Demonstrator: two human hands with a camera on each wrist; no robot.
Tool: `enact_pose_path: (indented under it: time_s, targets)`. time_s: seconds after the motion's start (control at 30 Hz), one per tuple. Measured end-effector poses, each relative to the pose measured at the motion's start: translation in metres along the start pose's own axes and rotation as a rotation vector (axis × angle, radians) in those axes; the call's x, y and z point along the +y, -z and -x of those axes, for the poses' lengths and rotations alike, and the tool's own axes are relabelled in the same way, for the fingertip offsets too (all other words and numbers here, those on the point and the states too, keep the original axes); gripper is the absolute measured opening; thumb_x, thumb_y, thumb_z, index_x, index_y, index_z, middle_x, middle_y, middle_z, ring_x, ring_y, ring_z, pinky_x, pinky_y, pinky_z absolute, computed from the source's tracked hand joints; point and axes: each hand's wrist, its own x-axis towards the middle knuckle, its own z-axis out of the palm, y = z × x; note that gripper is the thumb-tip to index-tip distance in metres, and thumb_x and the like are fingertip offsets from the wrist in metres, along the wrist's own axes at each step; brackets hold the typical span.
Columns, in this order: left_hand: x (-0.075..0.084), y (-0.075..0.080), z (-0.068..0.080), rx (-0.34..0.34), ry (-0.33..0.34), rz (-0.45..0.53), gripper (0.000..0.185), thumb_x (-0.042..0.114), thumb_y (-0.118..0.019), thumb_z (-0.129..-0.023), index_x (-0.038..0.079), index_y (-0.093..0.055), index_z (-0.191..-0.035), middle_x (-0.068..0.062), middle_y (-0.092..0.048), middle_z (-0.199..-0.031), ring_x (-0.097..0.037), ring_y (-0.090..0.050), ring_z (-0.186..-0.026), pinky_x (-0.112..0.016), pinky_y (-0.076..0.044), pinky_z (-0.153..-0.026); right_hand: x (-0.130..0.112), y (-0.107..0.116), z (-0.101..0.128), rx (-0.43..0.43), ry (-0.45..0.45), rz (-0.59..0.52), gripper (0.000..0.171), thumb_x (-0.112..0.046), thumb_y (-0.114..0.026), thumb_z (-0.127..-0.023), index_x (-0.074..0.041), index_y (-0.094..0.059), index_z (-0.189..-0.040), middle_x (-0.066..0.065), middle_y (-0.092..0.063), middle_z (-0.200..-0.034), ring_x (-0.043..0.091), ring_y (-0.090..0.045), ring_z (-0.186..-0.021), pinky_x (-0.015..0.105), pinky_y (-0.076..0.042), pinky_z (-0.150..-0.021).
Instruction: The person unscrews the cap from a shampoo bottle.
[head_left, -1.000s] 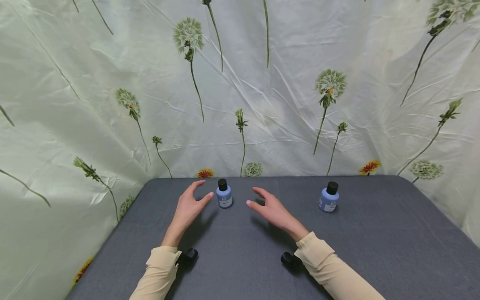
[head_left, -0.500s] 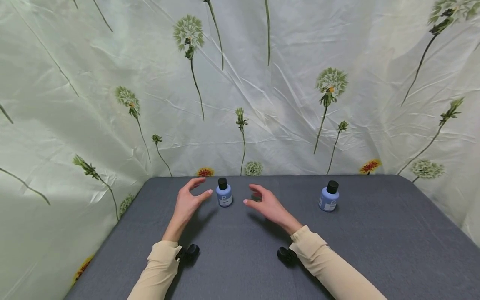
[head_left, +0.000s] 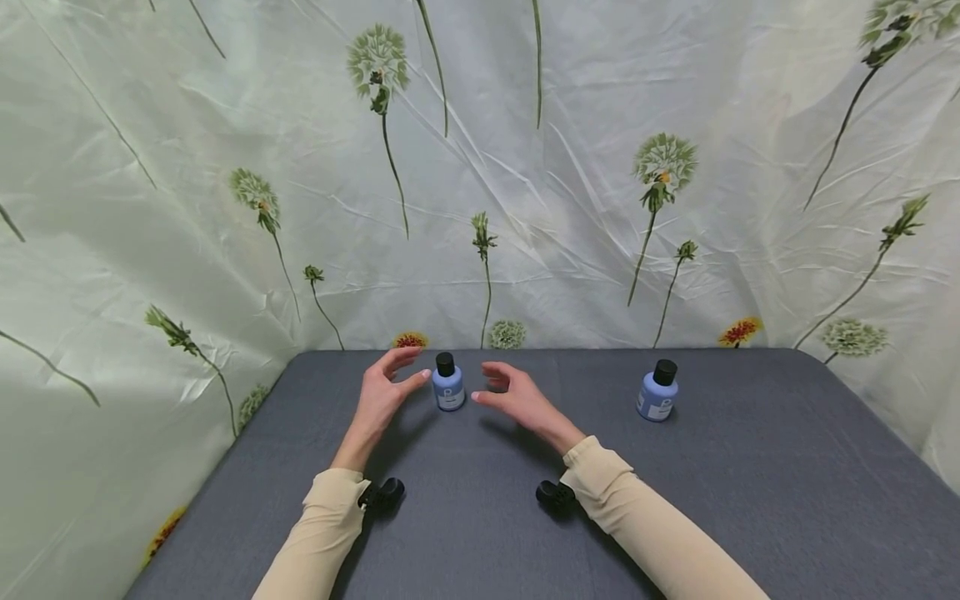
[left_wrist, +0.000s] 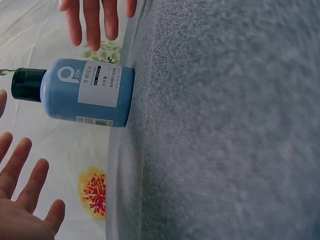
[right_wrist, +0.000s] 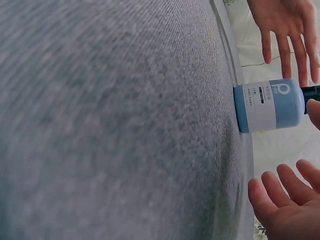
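A small blue bottle (head_left: 448, 390) with a black cap and white label stands upright near the table's far edge, between both hands. To its left is my left hand (head_left: 377, 398), fingers spread and gently bent, thumb tip close to the bottle's side. My right hand (head_left: 519, 402) hovers on the other side with thumb and fingers parted, a small gap from the bottle. Both wrist views show the bottle (left_wrist: 89, 92) with nothing gripping it. In the right wrist view, the right hand's fingers (right_wrist: 280, 192) are apart from the bottle (right_wrist: 269, 106).
A second blue bottle (head_left: 657, 392) with a black cap stands upright farther right. The table (head_left: 480, 533) has a dark grey cloth. A pale curtain (head_left: 555, 208) with printed flowers hangs behind the table and along its left side.
My right hand has moved left, closer to the bottle between the hands. My left hand has shifted slightly right and forward. Both bottles stay standing in place.
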Motion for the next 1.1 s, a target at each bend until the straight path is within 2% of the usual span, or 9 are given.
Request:
enact_pose_path:
  time_s: [0.17, 0.4, 0.53, 0.77, 0.97, 1.1]
  targets:
    - [0.008, -0.003, -0.001, -0.069, -0.002, 0.016, 0.046, 0.016, -0.075, -0.089, 0.006, -0.059, -0.131, -0.017, -0.059, -0.133, -0.037, -0.048, -0.127, -0.059, -0.023, -0.108, 0.000, -0.007, -0.005, 0.003, 0.028, -0.016, 0.059, -0.014, -0.069, -0.093, 0.002, -0.045, -0.144, 0.021, -0.048, -0.143, 0.038, -0.049, -0.128, 0.050, -0.042, -0.101]
    - [0.039, -0.004, 0.007, -0.153, -0.006, 0.023, 0.047, 0.011, -0.072, -0.090, -0.004, -0.056, -0.131, -0.023, -0.057, -0.131, -0.043, -0.047, -0.127, -0.062, -0.024, -0.107, -0.003, -0.012, -0.008, 0.006, 0.033, -0.043, 0.059, -0.014, -0.070, -0.092, -0.002, -0.046, -0.144, 0.021, -0.048, -0.143, 0.038, -0.048, -0.129, 0.050, -0.042, -0.101]
    - [0.045, -0.006, 0.006, -0.176, -0.004, 0.026, 0.045, 0.012, -0.072, -0.091, -0.003, -0.058, -0.131, -0.022, -0.058, -0.131, -0.042, -0.048, -0.126, -0.062, -0.025, -0.108, -0.003, -0.013, -0.010, 0.003, 0.038, -0.049, 0.059, -0.014, -0.071, -0.091, -0.003, -0.047, -0.144, 0.021, -0.048, -0.143, 0.038, -0.048, -0.129, 0.050, -0.041, -0.102]
    - [0.046, -0.006, -0.001, -0.198, 0.009, 0.033, 0.043, 0.011, -0.073, -0.089, 0.001, -0.060, -0.129, -0.019, -0.061, -0.128, -0.036, -0.052, -0.124, -0.060, -0.027, -0.107, -0.002, -0.016, -0.014, -0.033, 0.063, -0.059, 0.059, -0.012, -0.070, -0.091, 0.001, -0.045, -0.143, 0.024, -0.048, -0.142, 0.041, -0.048, -0.128, 0.050, -0.041, -0.102]
    - [0.042, -0.005, -0.006, -0.244, 0.049, 0.062, 0.046, 0.011, -0.072, -0.090, -0.001, -0.058, -0.132, -0.018, -0.059, -0.131, -0.038, -0.049, -0.127, -0.056, -0.036, -0.104, -0.002, -0.018, -0.020, -0.058, 0.036, -0.059, 0.063, -0.016, -0.072, -0.090, -0.002, -0.045, -0.145, 0.018, -0.048, -0.143, 0.036, -0.048, -0.129, 0.049, -0.042, -0.101]
    - [0.024, -0.006, -0.014, -0.254, 0.055, 0.095, 0.047, 0.015, -0.074, -0.090, 0.003, -0.059, -0.132, -0.014, -0.061, -0.130, -0.033, -0.050, -0.126, -0.054, -0.038, -0.103, 0.000, -0.020, -0.025, -0.067, 0.036, -0.040, 0.065, -0.016, -0.074, -0.089, -0.001, -0.045, -0.144, 0.016, -0.050, -0.143, 0.034, -0.049, -0.128, 0.047, -0.043, -0.101]
